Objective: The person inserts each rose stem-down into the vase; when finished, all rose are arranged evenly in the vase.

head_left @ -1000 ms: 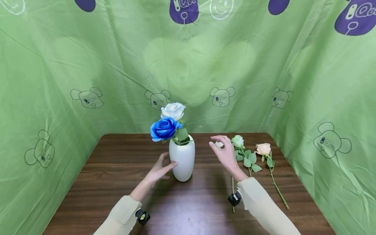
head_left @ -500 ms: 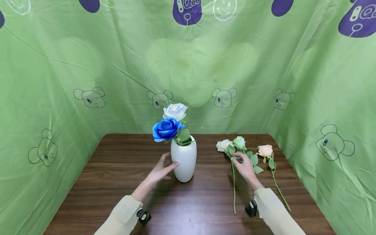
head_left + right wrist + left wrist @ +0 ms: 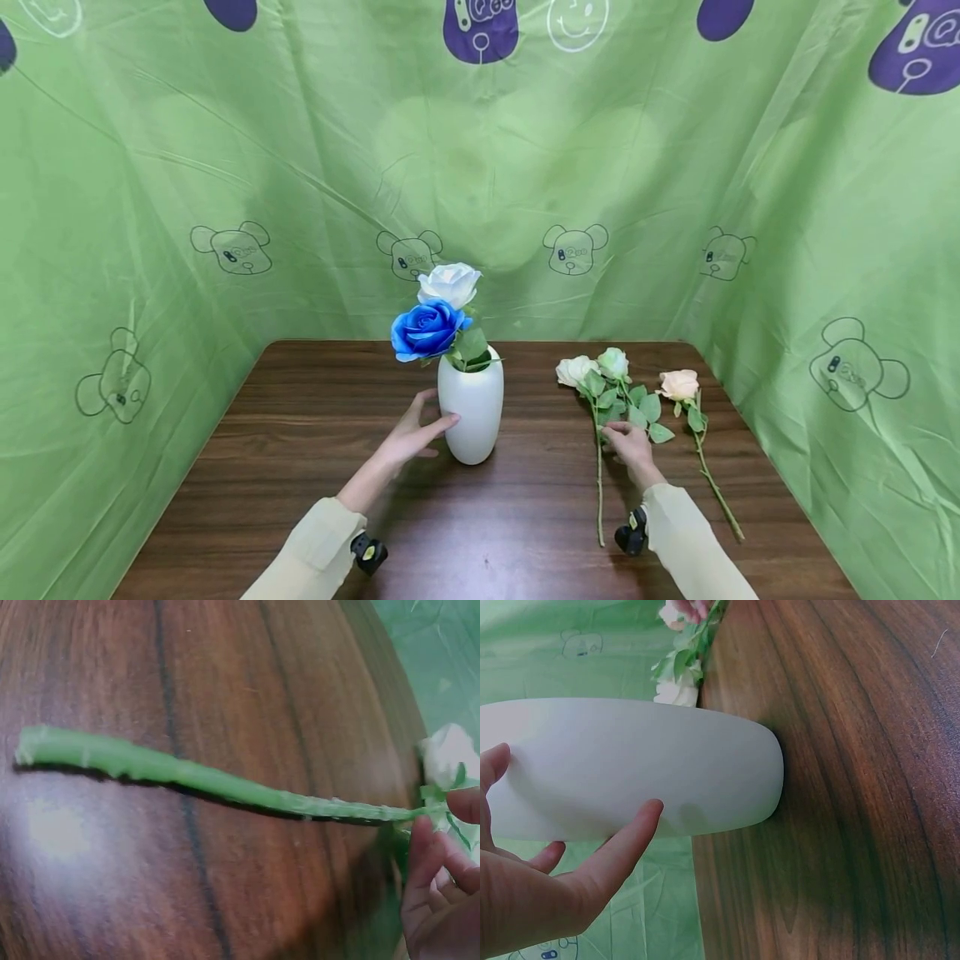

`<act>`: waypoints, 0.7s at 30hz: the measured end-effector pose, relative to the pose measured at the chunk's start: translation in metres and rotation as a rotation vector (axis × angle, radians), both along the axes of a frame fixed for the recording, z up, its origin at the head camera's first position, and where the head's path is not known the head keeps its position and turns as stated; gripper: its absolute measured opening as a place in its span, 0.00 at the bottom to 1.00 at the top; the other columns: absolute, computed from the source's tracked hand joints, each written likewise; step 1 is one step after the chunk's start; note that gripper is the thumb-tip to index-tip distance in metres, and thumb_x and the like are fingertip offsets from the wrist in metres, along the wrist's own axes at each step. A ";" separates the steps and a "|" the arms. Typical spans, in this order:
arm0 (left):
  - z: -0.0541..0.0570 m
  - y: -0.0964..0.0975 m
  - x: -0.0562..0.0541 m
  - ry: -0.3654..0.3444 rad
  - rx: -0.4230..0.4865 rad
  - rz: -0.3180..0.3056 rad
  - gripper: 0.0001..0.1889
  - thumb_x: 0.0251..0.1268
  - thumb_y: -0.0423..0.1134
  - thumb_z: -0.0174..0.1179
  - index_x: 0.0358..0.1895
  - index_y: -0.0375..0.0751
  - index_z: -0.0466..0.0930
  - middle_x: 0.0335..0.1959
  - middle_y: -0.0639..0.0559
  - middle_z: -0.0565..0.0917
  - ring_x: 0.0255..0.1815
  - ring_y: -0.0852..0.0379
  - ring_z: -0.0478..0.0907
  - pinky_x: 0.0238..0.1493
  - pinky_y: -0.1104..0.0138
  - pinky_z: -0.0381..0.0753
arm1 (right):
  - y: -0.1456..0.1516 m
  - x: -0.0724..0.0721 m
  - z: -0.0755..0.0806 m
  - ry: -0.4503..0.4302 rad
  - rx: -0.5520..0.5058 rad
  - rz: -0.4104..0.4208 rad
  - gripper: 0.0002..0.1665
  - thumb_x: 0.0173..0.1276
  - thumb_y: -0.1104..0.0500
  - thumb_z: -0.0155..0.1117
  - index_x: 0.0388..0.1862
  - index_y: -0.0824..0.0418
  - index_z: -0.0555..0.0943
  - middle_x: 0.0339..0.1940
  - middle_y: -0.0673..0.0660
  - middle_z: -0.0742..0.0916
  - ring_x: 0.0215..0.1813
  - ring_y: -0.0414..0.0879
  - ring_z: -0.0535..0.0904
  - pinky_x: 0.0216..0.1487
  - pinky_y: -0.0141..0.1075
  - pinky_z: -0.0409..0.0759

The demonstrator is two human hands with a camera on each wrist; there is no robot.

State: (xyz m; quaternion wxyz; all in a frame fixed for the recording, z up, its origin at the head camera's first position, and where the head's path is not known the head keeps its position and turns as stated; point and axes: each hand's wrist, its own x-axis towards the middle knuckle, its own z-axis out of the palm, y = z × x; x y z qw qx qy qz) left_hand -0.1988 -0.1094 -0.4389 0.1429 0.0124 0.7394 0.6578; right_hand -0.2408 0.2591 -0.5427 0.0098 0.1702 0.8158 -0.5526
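A white vase (image 3: 471, 417) stands upright on the table, holding a blue rose (image 3: 429, 330) and a white rose (image 3: 450, 284). My left hand (image 3: 405, 442) rests against the vase's left side, its fingers spread and fairly straight, as the left wrist view shows. To the right, my right hand (image 3: 633, 450) pinches the green stem of a second white rose (image 3: 577, 371), which lies on the table. In the right wrist view that stem (image 3: 225, 786) runs between the thumb and fingertips; the exact contact is partly hidden.
Beside the pinched rose lies a pale green rose (image 3: 613, 363) with leafy stem. Farther right is a peach rose (image 3: 678, 385). The brown wooden table (image 3: 315, 417) is enclosed by green printed cloth (image 3: 300, 167) at the back and sides.
My right hand has moved back from the white rose's bloom along its stem, and its fingers have closed toward the stem. The left hand stays on the vase.
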 end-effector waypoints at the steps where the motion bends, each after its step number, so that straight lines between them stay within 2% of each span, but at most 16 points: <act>1: 0.004 0.001 0.002 0.000 0.002 -0.006 0.37 0.57 0.47 0.59 0.65 0.41 0.48 0.58 0.29 0.59 0.52 0.31 0.65 0.37 0.47 0.74 | 0.000 0.001 -0.003 -0.010 -0.003 -0.004 0.21 0.59 0.58 0.59 0.48 0.72 0.73 0.35 0.62 0.80 0.27 0.47 0.79 0.24 0.36 0.74; 4: 0.015 0.002 0.007 -0.002 0.000 -0.011 0.36 0.58 0.44 0.58 0.64 0.39 0.48 0.58 0.28 0.59 0.52 0.30 0.64 0.38 0.48 0.74 | -0.002 0.001 -0.008 -0.011 0.044 -0.017 0.23 0.56 0.56 0.63 0.45 0.71 0.75 0.32 0.61 0.80 0.25 0.46 0.77 0.21 0.35 0.72; 8: 0.017 0.003 0.009 0.000 -0.001 -0.007 0.35 0.58 0.44 0.58 0.64 0.39 0.49 0.57 0.28 0.60 0.52 0.30 0.64 0.38 0.48 0.74 | -0.005 0.002 -0.011 0.014 0.167 -0.001 0.23 0.55 0.55 0.64 0.44 0.71 0.76 0.37 0.65 0.80 0.34 0.52 0.75 0.29 0.38 0.73; 11: 0.008 0.001 0.004 -0.001 0.004 -0.004 0.36 0.57 0.46 0.59 0.64 0.40 0.49 0.58 0.29 0.60 0.52 0.31 0.64 0.37 0.48 0.74 | -0.008 0.003 -0.011 0.031 0.227 -0.006 0.21 0.56 0.57 0.62 0.42 0.72 0.77 0.41 0.67 0.79 0.42 0.57 0.73 0.38 0.43 0.72; 13: 0.000 0.000 0.000 -0.003 0.006 -0.002 0.37 0.56 0.47 0.59 0.64 0.42 0.49 0.58 0.30 0.60 0.52 0.31 0.65 0.38 0.47 0.74 | -0.009 0.003 -0.010 0.036 0.235 -0.015 0.19 0.57 0.58 0.61 0.41 0.73 0.78 0.40 0.68 0.79 0.42 0.58 0.73 0.39 0.43 0.72; 16: -0.010 -0.001 -0.004 0.003 -0.002 0.000 0.38 0.55 0.49 0.60 0.65 0.43 0.49 0.58 0.30 0.60 0.52 0.32 0.66 0.38 0.46 0.73 | -0.009 0.003 -0.010 0.038 0.206 -0.025 0.15 0.58 0.60 0.60 0.39 0.73 0.78 0.36 0.66 0.80 0.36 0.55 0.74 0.31 0.37 0.72; 19: -0.013 -0.001 -0.005 0.018 -0.016 0.000 0.39 0.54 0.51 0.60 0.64 0.43 0.49 0.58 0.30 0.60 0.51 0.32 0.66 0.37 0.46 0.73 | -0.009 0.003 -0.009 0.026 0.147 -0.038 0.14 0.58 0.61 0.59 0.39 0.72 0.78 0.33 0.63 0.80 0.29 0.50 0.74 0.23 0.31 0.70; 21: -0.013 -0.001 -0.004 0.025 -0.021 0.000 0.40 0.53 0.54 0.60 0.64 0.44 0.49 0.57 0.31 0.60 0.51 0.33 0.67 0.37 0.46 0.74 | -0.009 0.002 -0.008 0.021 0.093 -0.042 0.14 0.59 0.61 0.58 0.39 0.72 0.78 0.32 0.61 0.80 0.24 0.47 0.73 0.21 0.30 0.69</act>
